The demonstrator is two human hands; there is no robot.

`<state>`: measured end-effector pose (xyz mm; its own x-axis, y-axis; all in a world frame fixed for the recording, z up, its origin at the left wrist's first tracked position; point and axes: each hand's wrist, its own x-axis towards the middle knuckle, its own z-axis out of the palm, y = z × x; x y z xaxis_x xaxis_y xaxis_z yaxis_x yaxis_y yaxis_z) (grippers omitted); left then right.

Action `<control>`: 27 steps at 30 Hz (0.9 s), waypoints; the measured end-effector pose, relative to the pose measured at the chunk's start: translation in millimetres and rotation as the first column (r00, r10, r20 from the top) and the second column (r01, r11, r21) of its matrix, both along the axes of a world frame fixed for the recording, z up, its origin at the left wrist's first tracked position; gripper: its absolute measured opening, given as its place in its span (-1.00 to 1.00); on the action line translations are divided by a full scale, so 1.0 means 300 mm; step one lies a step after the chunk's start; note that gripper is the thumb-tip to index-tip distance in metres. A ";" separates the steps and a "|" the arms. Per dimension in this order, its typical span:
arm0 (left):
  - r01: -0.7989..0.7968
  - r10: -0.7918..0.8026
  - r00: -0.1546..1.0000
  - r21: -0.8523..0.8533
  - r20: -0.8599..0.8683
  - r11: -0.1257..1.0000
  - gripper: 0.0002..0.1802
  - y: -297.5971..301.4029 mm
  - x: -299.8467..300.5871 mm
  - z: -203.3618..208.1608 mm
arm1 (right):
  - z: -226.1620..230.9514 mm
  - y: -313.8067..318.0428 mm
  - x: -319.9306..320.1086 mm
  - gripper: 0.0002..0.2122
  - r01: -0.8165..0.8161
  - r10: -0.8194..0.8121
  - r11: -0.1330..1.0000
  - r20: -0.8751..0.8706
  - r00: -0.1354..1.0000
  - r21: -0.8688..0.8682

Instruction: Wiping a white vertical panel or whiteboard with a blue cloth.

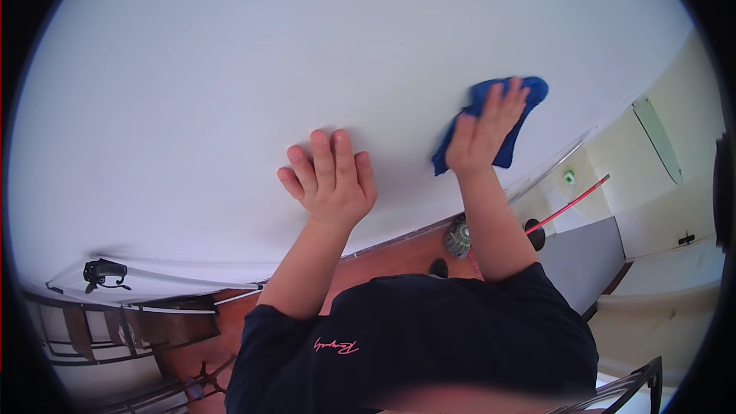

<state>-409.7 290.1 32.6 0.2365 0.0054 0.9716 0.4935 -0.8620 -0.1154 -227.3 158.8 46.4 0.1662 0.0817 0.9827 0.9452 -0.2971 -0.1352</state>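
Observation:
A broad white wall surface (192,92) fills most of the view in front of me. My right hand (487,130) presses a blue cloth (537,90) against it, the palm on the cloth and the fingers stretched out over it. Parts of the cloth show past the fingertips and below the hand. To the left, my left hand (330,176) lies on or just over the white surface with its fingers spread and nothing in it. Whether its palm touches the surface I cannot tell.
Below are a reddish-brown floor (383,261) and a grey mop head (458,239). A red pole (567,205) slants at the right, near a glass shelf (659,142). A black fixture (104,271) sits at the lower left, and a dark metal frame (652,376) at the lower right.

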 end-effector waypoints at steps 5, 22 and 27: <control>0.003 -0.003 1.000 0.003 0.026 1.000 -0.49 -0.010 0.011 -0.010 | 0.010 0.107 -0.133 -0.43 0.083 0.014 0.955 -0.327 0.945 0.283; 0.032 -0.034 0.998 0.033 0.054 0.999 -0.51 0.000 0.026 -0.008 | 0.018 0.075 -0.080 -0.50 -0.031 0.187 0.906 -0.334 0.924 0.423; 0.012 -0.012 0.999 -0.007 0.045 1.000 -0.45 -0.008 0.014 -0.018 | -0.106 0.109 -0.215 -0.44 -0.019 0.021 0.994 0.015 1.000 -0.105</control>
